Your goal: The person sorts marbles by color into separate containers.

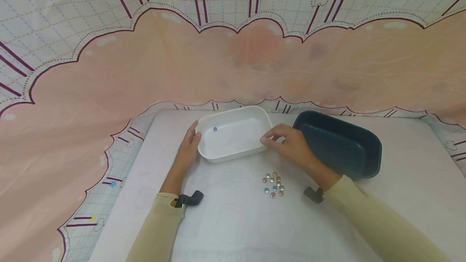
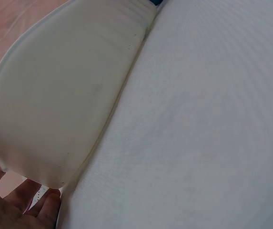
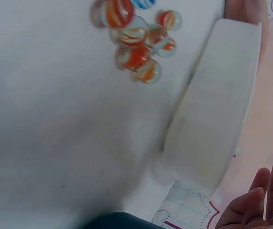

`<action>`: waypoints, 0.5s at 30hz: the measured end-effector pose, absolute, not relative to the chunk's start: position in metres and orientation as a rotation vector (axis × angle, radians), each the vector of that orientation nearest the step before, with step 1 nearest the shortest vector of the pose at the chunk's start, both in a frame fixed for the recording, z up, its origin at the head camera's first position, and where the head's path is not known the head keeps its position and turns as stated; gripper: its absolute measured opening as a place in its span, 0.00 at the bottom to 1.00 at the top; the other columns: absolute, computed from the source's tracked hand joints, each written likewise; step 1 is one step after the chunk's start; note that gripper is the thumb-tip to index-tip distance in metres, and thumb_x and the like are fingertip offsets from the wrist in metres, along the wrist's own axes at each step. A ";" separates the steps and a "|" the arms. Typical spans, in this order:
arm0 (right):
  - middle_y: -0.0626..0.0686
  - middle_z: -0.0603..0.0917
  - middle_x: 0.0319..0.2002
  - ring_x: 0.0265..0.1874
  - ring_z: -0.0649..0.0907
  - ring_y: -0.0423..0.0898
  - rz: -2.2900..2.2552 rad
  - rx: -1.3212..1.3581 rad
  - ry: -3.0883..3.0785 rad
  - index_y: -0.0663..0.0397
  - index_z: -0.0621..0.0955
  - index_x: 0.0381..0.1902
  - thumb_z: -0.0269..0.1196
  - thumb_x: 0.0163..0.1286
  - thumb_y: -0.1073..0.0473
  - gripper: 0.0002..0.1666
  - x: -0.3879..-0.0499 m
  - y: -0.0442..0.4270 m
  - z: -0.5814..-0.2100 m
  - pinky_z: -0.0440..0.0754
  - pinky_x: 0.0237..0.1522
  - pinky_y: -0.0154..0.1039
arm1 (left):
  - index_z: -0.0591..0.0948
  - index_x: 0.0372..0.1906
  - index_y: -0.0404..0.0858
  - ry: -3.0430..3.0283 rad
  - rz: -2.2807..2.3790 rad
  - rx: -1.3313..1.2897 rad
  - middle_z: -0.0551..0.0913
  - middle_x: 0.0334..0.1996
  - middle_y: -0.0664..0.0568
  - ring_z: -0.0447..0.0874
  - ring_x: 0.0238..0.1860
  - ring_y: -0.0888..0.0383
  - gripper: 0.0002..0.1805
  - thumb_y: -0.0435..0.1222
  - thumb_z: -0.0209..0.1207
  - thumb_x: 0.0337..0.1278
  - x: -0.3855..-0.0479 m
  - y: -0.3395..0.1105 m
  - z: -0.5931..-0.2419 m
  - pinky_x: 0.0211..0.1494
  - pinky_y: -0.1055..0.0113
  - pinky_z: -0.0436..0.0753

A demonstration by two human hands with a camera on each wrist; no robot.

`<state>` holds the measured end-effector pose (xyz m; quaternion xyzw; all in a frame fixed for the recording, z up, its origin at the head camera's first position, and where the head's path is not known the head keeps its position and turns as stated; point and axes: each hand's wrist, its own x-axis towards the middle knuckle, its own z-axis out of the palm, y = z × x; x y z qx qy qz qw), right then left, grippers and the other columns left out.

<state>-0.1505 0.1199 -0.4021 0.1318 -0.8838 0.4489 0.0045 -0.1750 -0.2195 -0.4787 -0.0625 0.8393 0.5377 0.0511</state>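
Head view: your left sleeve (image 1: 156,225) and right sleeve (image 1: 382,221) are lying nearest the lens. Beyond them a loose group of marbles (image 1: 272,180) is resting on the white table (image 1: 225,213), near side, just right of centre. One blue marble (image 1: 215,129) is sitting in the white dish (image 1: 240,132), toward its left end. Your left hand (image 1: 188,144) is gripping that end, thumb at the rim; your right hand (image 1: 291,142) is hovering at the right rim. The dark blue tray (image 1: 338,140) is standing to the right.

Left wrist: your fingers are supporting the dish's end. Judged: a light, steady hold should limit rolling inside.

Right wrist: your fingers are extending loosely, nothing showing between them. Judged: picking outer marbles singly, releasing low over the dish floor, should avoid scatter and bounce.
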 end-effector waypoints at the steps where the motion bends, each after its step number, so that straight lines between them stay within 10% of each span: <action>1: 0.44 0.87 0.40 0.44 0.83 0.45 1.407 0.415 -2.771 0.41 0.90 0.40 0.73 0.65 0.47 0.09 -0.149 0.120 -0.403 0.80 0.44 0.43 | 0.50 0.80 0.71 2.554 1.637 -0.188 0.50 0.83 0.62 0.45 0.84 0.52 0.31 0.61 0.39 0.77 -0.175 -0.219 -0.479 0.83 0.44 0.49; 15: 0.41 0.86 0.42 0.44 0.81 0.42 1.422 0.517 -2.886 0.38 0.88 0.41 0.70 0.68 0.49 0.06 -0.129 0.132 -0.418 0.81 0.42 0.38 | 0.51 0.79 0.72 2.542 1.639 -0.189 0.49 0.82 0.64 0.45 0.84 0.54 0.31 0.62 0.40 0.76 -0.175 -0.219 -0.478 0.84 0.46 0.49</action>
